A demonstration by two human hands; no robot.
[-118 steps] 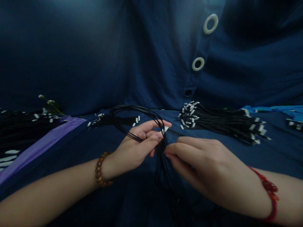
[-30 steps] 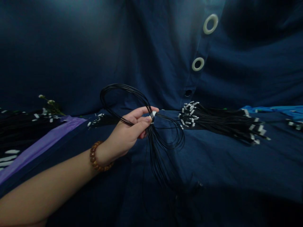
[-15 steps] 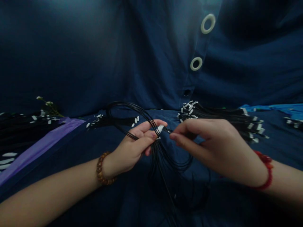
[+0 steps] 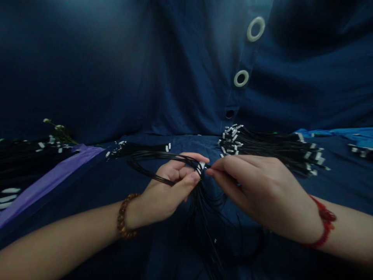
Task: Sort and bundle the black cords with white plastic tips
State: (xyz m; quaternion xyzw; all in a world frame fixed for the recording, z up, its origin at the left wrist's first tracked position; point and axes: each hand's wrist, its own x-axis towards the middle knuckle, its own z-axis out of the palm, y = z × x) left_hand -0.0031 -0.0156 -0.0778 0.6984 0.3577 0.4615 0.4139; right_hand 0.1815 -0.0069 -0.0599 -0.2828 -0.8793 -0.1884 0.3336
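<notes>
Left hand (image 4: 170, 188): grip closed, thumb and index finger pinching a white connector (image 4: 201, 167). The connector sits right at the fingertips, tilted, its upper right end poking out past the thumb; lower part hidden by it.

Black cables (image 4: 199, 200) run through the same grip. One side loops out left over the back of the hand, the rest hangs below the fingers in a loose bunch, lower ends too dark to make out.

Right hand (image 4: 253, 190): thumb and index narrowed to a pinch on a thin lead end (image 4: 207, 167), just right of the connector. Can't tell if it's seated or only up against it. The other fingers are curled behind, mostly hidden.

Around: small cable bundle (image 4: 145, 148) with white ends behind the left hand, on dark blue cloth (image 4: 90, 177). Large cable bundle (image 4: 271, 147) behind the right hand, white ends both sides, partly covered by the knuckles. Dark cable pile (image 4: 26, 153) far left, with a purple cloth strip (image 4: 52, 177) lying along it.
</notes>
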